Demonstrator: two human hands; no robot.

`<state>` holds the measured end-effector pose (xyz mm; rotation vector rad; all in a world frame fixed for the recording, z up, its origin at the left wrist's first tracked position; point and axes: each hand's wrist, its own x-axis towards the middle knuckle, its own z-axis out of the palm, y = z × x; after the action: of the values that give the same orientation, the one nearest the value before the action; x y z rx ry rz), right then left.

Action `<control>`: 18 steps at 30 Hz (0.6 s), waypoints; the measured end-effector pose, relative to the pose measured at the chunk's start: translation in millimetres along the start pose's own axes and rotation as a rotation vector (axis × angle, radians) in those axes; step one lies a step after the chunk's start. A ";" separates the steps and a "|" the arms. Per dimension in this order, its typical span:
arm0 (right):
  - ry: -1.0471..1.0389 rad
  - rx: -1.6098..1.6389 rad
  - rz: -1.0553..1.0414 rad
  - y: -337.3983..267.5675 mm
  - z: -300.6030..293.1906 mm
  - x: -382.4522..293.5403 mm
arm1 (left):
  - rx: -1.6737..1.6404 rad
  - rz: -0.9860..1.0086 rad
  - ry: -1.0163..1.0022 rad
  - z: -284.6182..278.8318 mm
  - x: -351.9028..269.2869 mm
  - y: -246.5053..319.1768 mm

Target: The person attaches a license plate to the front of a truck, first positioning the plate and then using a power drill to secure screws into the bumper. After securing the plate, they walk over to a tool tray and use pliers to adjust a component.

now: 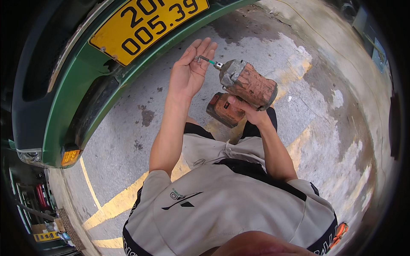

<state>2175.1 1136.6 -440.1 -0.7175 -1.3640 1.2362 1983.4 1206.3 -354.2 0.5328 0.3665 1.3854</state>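
My left hand [192, 70] is held out palm up below the green vehicle's bumper, its fingers stretched. Small metal fasteners [198, 59], apparently screws, rest on the fingers; I cannot tell how many. In my right hand [251, 110] is a worn orange cordless impact driver [251, 84], gripped by its handle, which is mostly hidden. Its battery pack [225, 110] faces toward the left. From the metal chuck [218, 65] a green-banded driver bit [211, 61] points at the left palm, with its dark tip right at the fasteners.
A green vehicle bumper [69, 105] curves along the left and top, carrying a yellow licence plate [112, 41] and an orange indicator lamp [70, 157]. Worn concrete floor [128, 134] has yellow painted lines [118, 200]. An orange object [339, 235] lies at lower right.
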 end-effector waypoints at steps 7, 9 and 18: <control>0.087 -0.069 -0.161 -4.7 -14.4 -2.3 | -0.248 -0.042 -0.063 33.3 2.1 -16.5; 0.093 -0.104 -0.150 -9.2 -14.4 -1.7 | -0.275 -0.043 -0.067 33.7 3.9 -20.0; 0.052 -0.030 0.008 -7.8 -17.8 -4.4 | -0.325 0.006 0.045 48.1 1.5 -33.0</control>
<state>2194.7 1135.3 -436.9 -0.7719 -1.3405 1.1978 2037.0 1197.9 -332.6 0.2356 0.1701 1.4301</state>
